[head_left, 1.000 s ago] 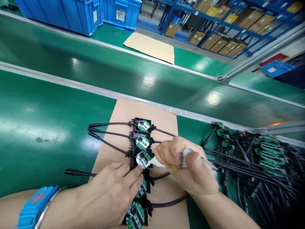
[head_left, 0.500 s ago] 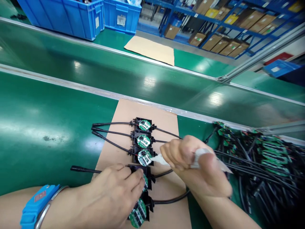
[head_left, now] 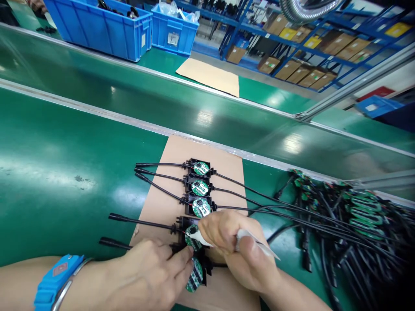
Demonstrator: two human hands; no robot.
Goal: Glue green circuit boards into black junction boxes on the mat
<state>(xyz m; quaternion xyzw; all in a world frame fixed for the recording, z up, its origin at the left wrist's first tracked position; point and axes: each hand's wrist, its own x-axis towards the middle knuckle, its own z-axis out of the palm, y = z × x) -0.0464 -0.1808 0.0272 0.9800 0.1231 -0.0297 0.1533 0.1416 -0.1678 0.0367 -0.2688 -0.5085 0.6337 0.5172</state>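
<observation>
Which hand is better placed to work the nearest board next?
Right, probably: right hand grips the white tube, nozzle on the adjacent fourth board; left hand holds no tool, fingers beside the nearest board.

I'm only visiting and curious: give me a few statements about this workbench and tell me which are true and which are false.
1. The right hand grips a white tube whose tip meets the fourth round board. True.
2. The blue wrist strap sits on the right arm. False: it is on the left wrist.
3. Five black housings lie in a column on a cardboard sheet. True.
4. The pile of cabled boards lies left of that sheet. False: it lies to the right.
5. The left hand touches nothing. False: its fingertips rest on a housing.
</observation>
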